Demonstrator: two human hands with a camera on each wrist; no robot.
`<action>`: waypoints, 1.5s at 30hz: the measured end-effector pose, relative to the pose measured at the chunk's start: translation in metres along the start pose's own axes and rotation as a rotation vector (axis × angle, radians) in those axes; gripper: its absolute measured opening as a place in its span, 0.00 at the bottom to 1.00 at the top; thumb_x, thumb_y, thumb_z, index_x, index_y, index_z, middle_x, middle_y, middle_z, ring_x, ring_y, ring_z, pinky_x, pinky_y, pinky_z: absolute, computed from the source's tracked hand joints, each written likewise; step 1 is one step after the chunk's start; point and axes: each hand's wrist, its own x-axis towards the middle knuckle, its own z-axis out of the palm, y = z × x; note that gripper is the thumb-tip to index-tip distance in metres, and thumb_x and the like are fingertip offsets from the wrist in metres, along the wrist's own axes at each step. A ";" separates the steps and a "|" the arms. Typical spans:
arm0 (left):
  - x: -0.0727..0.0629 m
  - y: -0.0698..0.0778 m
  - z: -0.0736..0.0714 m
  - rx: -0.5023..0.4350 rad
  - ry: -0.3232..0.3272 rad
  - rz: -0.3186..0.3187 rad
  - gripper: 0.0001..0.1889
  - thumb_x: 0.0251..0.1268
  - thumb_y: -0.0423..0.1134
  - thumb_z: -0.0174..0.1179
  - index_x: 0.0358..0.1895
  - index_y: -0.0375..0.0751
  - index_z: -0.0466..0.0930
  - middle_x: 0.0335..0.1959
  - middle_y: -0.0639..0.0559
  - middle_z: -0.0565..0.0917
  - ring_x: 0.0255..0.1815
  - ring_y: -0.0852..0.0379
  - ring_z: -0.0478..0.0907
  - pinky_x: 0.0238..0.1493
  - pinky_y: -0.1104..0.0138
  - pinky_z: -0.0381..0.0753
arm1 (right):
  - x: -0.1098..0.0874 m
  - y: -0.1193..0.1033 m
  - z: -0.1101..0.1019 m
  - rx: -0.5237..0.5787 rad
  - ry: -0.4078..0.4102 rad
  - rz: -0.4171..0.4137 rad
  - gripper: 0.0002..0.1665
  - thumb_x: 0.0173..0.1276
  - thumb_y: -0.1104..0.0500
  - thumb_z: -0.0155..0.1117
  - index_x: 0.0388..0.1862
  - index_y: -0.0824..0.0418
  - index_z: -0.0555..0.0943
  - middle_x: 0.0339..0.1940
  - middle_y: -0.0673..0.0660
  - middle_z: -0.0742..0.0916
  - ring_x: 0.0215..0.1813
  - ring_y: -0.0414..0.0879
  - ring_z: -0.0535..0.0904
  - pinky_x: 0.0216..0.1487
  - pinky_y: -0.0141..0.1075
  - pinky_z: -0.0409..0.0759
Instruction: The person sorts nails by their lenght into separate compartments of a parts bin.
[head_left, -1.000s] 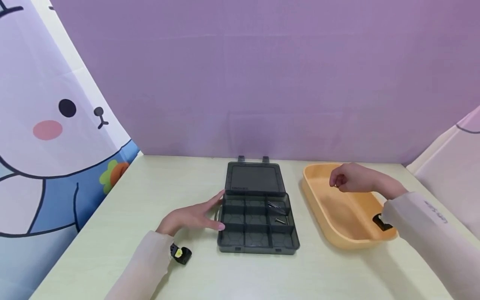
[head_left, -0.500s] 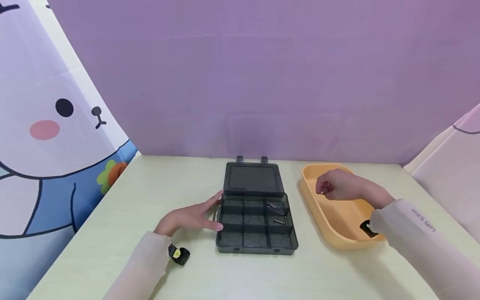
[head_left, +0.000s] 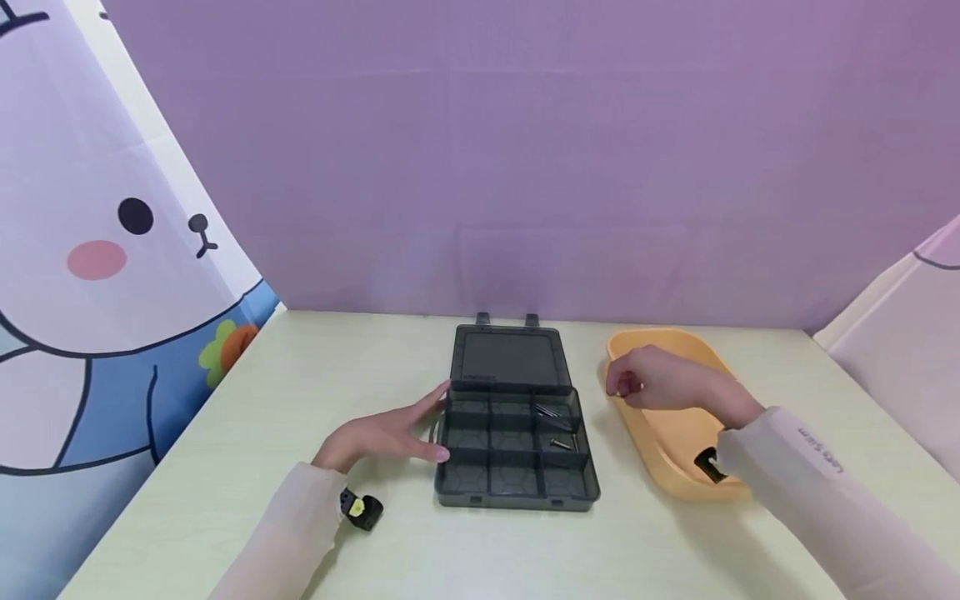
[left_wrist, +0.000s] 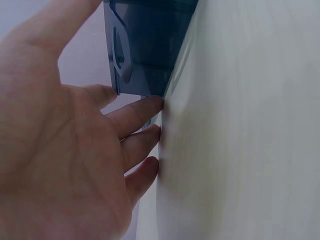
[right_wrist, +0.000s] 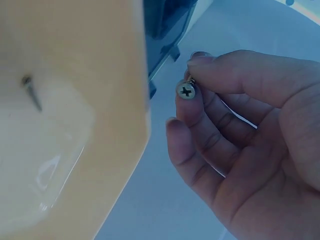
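Observation:
Between right thumb and fingertip, my right hand [head_left: 660, 379] pinches a small cross-head screw [right_wrist: 186, 91], its head toward the right wrist camera. That hand is over the left rim of the yellow tray [head_left: 693, 490]. In the head view the screw is too small to make out. My left hand [head_left: 382, 435] rests spread against the left side of a dark see-through compartment box [head_left: 513, 502], whose lid [head_left: 513, 358] lies folded back. Several screws [head_left: 560, 443] lie in the box's right column, in the back and middle compartments. Left fingertips [left_wrist: 152, 102] touch the table beside the box.
Another screw [right_wrist: 32, 92] lies on the tray floor in the right wrist view. Box and tray stand apart on a pale table [head_left: 360, 358]. A purple cloth [head_left: 480, 167] hangs behind the table, a cartoon-print cloth [head_left: 112, 250] at the left.
My right hand has moved left and slightly nearer, from above the tray's interior to its left rim. The left hand and box stay put.

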 end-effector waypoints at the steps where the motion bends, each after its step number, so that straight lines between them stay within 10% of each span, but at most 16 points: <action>1: 0.000 0.000 0.000 -0.002 -0.001 0.001 0.57 0.56 0.56 0.66 0.77 0.57 0.28 0.78 0.42 0.45 0.78 0.43 0.40 0.73 0.44 0.46 | 0.001 -0.002 0.001 0.003 0.003 -0.009 0.12 0.56 0.73 0.62 0.31 0.57 0.81 0.27 0.46 0.81 0.30 0.35 0.71 0.33 0.29 0.73; 45: -0.002 0.004 0.003 0.033 0.017 -0.014 0.56 0.58 0.55 0.65 0.77 0.57 0.28 0.78 0.43 0.45 0.78 0.43 0.40 0.73 0.44 0.46 | 0.038 -0.038 0.042 0.124 0.003 -0.076 0.12 0.57 0.75 0.58 0.35 0.62 0.82 0.28 0.52 0.83 0.30 0.35 0.71 0.33 0.28 0.74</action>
